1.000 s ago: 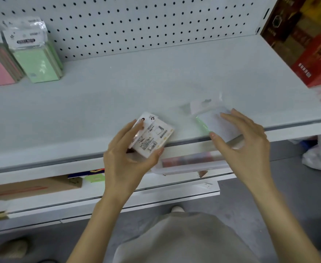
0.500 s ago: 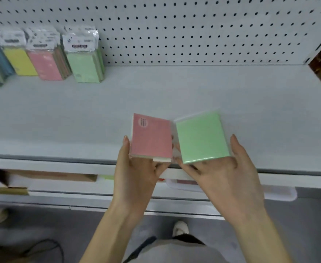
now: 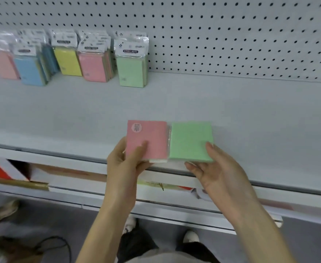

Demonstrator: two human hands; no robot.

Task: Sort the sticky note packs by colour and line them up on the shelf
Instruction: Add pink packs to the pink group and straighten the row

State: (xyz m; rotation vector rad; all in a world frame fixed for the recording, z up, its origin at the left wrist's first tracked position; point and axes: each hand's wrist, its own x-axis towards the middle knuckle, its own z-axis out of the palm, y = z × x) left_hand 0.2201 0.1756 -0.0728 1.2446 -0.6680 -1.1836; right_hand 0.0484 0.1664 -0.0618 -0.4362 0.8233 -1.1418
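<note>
The left hand (image 3: 125,164) grips the pink pack (image 3: 148,137), thumb on top, fingers (image 3: 143,165) beneath; the right hand (image 3: 218,175) pinches the green pack (image 3: 190,139) likewise. Both packs are held just beside each other over the front edge of the shelf (image 3: 250,120). Risk: the slick wrap may slip from a light pinch and drop past the edge; hasty placement may topple the leaning stacks (image 3: 132,71) at the back left. One second earlier, the left pack showed its white printed side, and the right hand was reaching for a pack at the front edge.

The person wears a pale grey-beige top (image 3: 166,258), dark trousers (image 3: 135,242) and white shoes (image 3: 191,236).
</note>
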